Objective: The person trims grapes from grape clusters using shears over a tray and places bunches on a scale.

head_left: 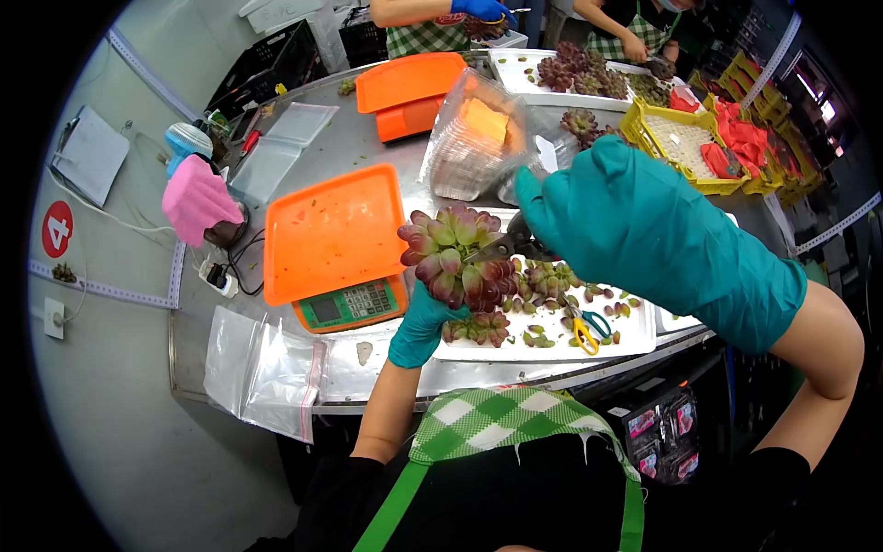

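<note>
My left hand (421,329), in a teal glove, is wrapped around the underside of a green and dark-red succulent rosette (452,241) and holds it up over the front of the table. My right hand (612,198), gloved alike, grips dark-handled shears (518,242). Their pointed blades reach in among the rosette's leaves; whether they touch a leaf I cannot tell. Below is a white tray (639,342) with more succulent rosettes (549,279) and scattered loose leaves. Scissors (585,333) with yellow and teal handles lie on it.
Left of the tray stands an orange scale (333,235), with clear plastic bags (262,373) in front. Behind are a second orange scale (409,87), stacked clear containers (469,152) and a yellow crate (685,143). Two people work across the table, one wearing a blue glove (483,9).
</note>
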`<state>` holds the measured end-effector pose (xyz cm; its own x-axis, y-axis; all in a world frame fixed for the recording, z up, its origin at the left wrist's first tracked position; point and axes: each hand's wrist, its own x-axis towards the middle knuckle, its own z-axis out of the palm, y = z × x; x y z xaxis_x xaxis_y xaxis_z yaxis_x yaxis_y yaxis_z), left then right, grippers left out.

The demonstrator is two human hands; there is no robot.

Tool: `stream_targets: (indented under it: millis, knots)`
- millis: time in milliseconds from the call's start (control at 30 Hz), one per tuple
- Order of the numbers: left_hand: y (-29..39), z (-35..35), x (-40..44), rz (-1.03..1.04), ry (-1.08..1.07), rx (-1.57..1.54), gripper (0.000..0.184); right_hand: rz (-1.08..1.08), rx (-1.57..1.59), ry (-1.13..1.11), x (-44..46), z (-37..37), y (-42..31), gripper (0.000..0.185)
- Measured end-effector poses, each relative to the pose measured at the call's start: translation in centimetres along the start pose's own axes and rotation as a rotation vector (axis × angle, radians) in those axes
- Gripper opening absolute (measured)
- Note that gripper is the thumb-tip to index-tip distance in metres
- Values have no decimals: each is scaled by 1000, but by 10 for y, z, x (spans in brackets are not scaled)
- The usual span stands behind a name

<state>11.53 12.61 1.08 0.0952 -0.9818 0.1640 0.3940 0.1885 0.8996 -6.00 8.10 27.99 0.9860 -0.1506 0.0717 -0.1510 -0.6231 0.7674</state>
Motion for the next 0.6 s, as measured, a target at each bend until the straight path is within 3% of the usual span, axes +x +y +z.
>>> stream_targets:
  millis: [133,167,267,300,433,600]
  knots:
    - [-4,-5,1,-48,191,-20,73,43,59,-13,-12,5,5,40]
    - [2,-9,6,-110,196,-193,73,60,79,-6,-15,7,5,41]
    - [6,-34,17,104,256,114,76,164,153,0,-27,22,3,48]
    - [20,-38,19,159,232,61,75,202,215,-41,-31,27,1,50]
    - [51,-74,20,177,354,-7,70,295,408,-47,-48,46,-10,46]
    - [74,-149,13,135,299,-98,57,412,533,-204,-69,68,-27,57]
